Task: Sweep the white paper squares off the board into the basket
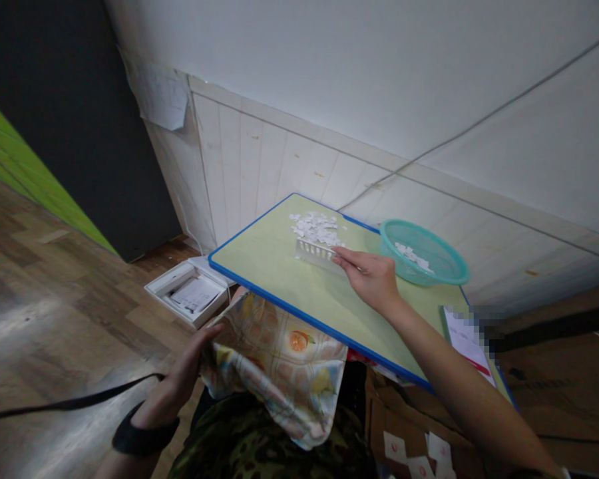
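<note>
My right hand point(372, 276) reaches over the table and pinches the right end of a small white slotted plastic piece point(315, 253). Whether this is a basket or a flat rack I cannot tell. Its slotted side stands against the near edge of a heap of small white paper pieces point(317, 227). Low on the left, my left hand point(197, 356) grips the edge of a fruit-printed cloth point(279, 349), which hangs between my body and the table's front edge. My left fingertips are partly hidden by the cloth.
The yellow-green table point(259, 259) has a blue rim and stands against a white wall. A turquoise basket point(454, 269) with white pieces sits at its right back. A booklet point(469, 346) lies at the right edge, an open white box point(187, 293) on the floor left.
</note>
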The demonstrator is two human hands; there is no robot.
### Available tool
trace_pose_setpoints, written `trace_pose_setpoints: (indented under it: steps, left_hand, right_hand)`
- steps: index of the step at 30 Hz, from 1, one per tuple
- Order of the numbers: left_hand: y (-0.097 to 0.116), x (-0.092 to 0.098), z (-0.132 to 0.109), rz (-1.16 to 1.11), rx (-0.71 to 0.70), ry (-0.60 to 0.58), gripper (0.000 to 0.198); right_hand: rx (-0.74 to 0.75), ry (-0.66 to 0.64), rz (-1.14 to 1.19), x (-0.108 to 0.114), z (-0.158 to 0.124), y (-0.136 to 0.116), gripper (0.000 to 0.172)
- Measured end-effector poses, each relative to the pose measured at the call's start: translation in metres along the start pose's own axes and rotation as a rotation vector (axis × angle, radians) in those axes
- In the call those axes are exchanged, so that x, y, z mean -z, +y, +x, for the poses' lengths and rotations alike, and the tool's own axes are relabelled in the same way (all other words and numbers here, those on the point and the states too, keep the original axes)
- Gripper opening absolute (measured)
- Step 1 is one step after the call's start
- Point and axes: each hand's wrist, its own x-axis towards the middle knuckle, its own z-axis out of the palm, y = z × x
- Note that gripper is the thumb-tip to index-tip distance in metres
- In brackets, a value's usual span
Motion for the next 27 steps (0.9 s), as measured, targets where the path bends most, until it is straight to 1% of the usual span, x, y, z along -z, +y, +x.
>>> trace_pose_setpoints:
  steps: [3, 7, 11, 14, 18, 20, 24, 25, 27]
  left_hand:
    - [0.001, 0.000, -0.001, -0.022, 0.060, 0.012, 0.031]
    - [-0.001, 0.001, 0.000, -0.026, 0.108, 0.022, 0.033]
    - [-0.003, 0.000, 0.000, -0.035, 0.072, 0.020, 0.030]
    - [0.004, -0.004, -0.004, -0.036, 0.063, 0.025, 0.025]
    - [0.018, -0.010, -0.011, -0.034, 0.041, -0.011, 0.024]
    - [0.020, -0.011, -0.013, -0.026, 0.055, 0.007, 0.027]
    - [0.012, -0.008, -0.007, -0.019, 0.108, 0.026, 0.033]
    - [0.008, -0.006, -0.005, -0.017, 0.115, 0.022, 0.034]
    - [0.002, -0.002, -0.001, -0.013, 0.111, 0.019, 0.033]
  right_hand:
    - [0.011, -0.021, 0.003, 0.005, -0.002, 0.001, 0.021]
    - [0.037, -0.045, -0.041, 0.022, -0.007, 0.004, 0.021]
    - [0.010, -0.065, -0.111, 0.038, -0.011, 0.012, 0.020]
    - [-0.026, -0.074, -0.152, 0.045, -0.010, 0.017, 0.019]
    - [-0.068, -0.038, -0.138, 0.046, -0.008, 0.017, 0.019]
    - [-0.071, -0.042, -0.119, 0.046, -0.009, 0.015, 0.020]
    - [-0.071, -0.077, -0.171, 0.048, -0.011, 0.017, 0.020]
    - [-0.083, -0.070, -0.191, 0.047, -0.011, 0.018, 0.020]
    - [-0.131, -0.009, -0.201, 0.044, -0.011, 0.020, 0.020]
